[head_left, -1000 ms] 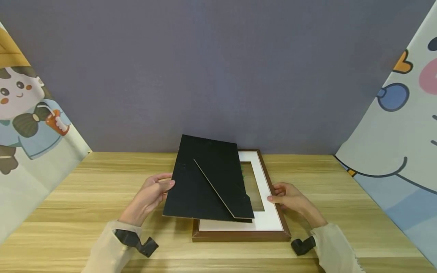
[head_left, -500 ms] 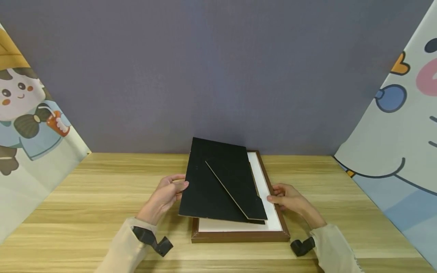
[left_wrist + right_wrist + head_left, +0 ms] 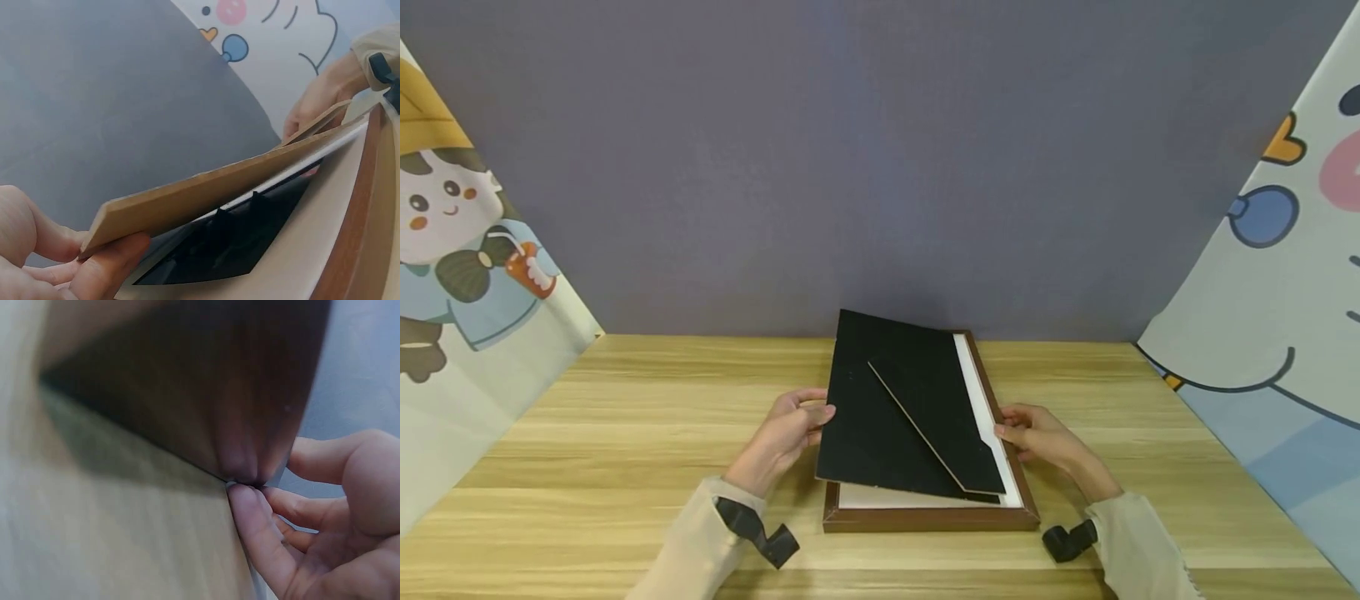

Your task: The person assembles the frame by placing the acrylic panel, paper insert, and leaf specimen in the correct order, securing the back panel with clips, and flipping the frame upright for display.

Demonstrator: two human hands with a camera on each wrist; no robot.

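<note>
In the head view a brown picture frame (image 3: pixel 932 521) lies on the table with a white mat (image 3: pixel 876 497) inside it. Over it tilts a black backing board (image 3: pixel 861 433), its left side raised, with a stand leg (image 3: pixel 936 425) across its face. My left hand (image 3: pixel 782 433) pinches the board's left edge between thumb and fingers; the left wrist view shows the board's brown underside (image 3: pixel 169 197) above the mat's dark window (image 3: pixel 231 250). My right hand (image 3: pixel 1045 437) grips the frame's right side, thumb on top, also seen in the right wrist view as fingers (image 3: pixel 256 519) at its lower edge.
The wood-grain table (image 3: pixel 662 417) extends to both sides of the frame. A grey wall (image 3: pixel 880 167) stands close behind it. Cartoon-printed panels (image 3: pixel 467 233) flank the table left and right. A black wrist mount (image 3: pixel 756 533) sits on each sleeve.
My left hand has moved right with the backing board, which now covers the mat's window and most of the frame in the head view. My right hand stays at the frame's right side.
</note>
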